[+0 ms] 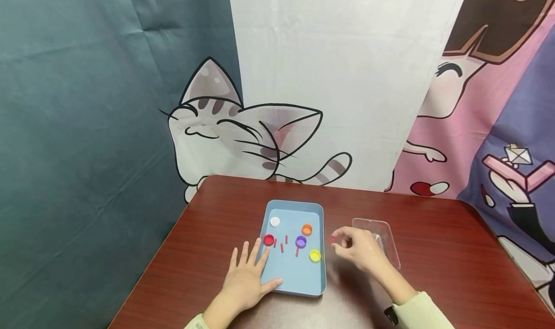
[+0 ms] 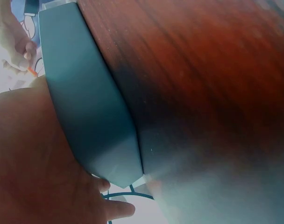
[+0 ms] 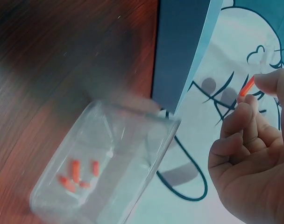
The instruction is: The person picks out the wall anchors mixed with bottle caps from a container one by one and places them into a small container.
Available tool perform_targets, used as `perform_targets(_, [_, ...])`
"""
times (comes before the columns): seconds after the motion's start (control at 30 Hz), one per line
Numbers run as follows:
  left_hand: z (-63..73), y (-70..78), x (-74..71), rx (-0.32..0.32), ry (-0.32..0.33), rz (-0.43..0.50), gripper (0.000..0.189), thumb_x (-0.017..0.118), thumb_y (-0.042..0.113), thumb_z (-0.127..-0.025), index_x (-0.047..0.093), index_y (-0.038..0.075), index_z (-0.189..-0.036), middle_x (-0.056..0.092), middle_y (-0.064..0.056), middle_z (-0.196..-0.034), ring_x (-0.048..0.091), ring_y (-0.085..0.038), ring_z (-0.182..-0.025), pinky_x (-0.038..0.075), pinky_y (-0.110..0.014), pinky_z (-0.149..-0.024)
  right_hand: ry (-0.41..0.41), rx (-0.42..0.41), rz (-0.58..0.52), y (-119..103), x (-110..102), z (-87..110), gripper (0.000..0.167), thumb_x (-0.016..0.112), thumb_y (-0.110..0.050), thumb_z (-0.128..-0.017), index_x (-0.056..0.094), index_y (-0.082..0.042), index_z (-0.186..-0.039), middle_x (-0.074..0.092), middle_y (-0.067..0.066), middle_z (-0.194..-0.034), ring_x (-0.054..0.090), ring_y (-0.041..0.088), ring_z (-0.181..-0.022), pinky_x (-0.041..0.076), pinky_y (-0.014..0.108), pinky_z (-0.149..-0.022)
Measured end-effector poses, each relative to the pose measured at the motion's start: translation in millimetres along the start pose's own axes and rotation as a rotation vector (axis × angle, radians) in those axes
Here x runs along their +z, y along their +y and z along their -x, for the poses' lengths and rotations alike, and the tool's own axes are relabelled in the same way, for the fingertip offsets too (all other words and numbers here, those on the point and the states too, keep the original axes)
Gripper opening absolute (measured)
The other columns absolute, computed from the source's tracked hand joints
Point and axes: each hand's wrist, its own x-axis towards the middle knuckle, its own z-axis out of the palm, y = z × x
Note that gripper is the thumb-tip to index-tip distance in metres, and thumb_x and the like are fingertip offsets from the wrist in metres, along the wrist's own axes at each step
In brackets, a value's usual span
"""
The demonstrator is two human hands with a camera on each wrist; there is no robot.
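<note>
My left hand (image 1: 244,281) rests with spread fingers on the left edge of the blue tray (image 1: 299,276). Beside the tray's right edge, my right hand (image 1: 362,249) pinches a small red stick (image 3: 247,87) between thumb and fingertip, above tray height. Several similar red sticks (image 1: 286,239) lie in the tray among round plastic caps: white (image 1: 275,221), red (image 1: 269,240), orange (image 1: 307,230), purple (image 1: 301,242) and yellow (image 1: 315,256). One stick touches or nearly touches the purple cap. The left wrist view shows mostly palm and the tray's outer wall.
A clear plastic box (image 1: 392,242) stands right of the tray, partly hidden behind my right hand. More red sticks (image 3: 75,171) lie in it. The brown wooden table (image 1: 217,208) ends at printed curtains (image 1: 347,54) behind and a dark one (image 1: 108,102) at left.
</note>
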Motion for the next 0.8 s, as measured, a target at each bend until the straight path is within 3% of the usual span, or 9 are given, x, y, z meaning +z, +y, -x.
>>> perform_targets(0.43, [0.3,0.0,0.8,0.005,0.009,0.004,0.09,0.039,0.079,-0.092,0.039,0.019,-0.158,0.021,-0.012,-0.168,0.019,-0.047,-0.151,0.011,-0.066,-0.119,0.069,0.015,0.0,24.6,-24.9,11.7,0.014,0.079,-0.01,-0.08,0.074,-0.017,-0.091,0.052,-0.013,-0.063,0.049,0.001,-0.06,0.041,0.021,-0.058])
perform_targets(0.8, [2.2,0.1,0.4,0.0,0.0,0.005,0.09,0.038,0.08,-0.092,0.038,0.019,-0.158,0.02,-0.011,-0.168,0.019,-0.047,-0.151,0.011,-0.066,-0.119,0.046,0.112,0.025,50.5,-38.9,16.1,0.012,0.078,-0.015,-0.083,0.073,-0.016,-0.094,0.056,-0.009,-0.065,0.051,0.003,-0.059,0.04,0.023,-0.055])
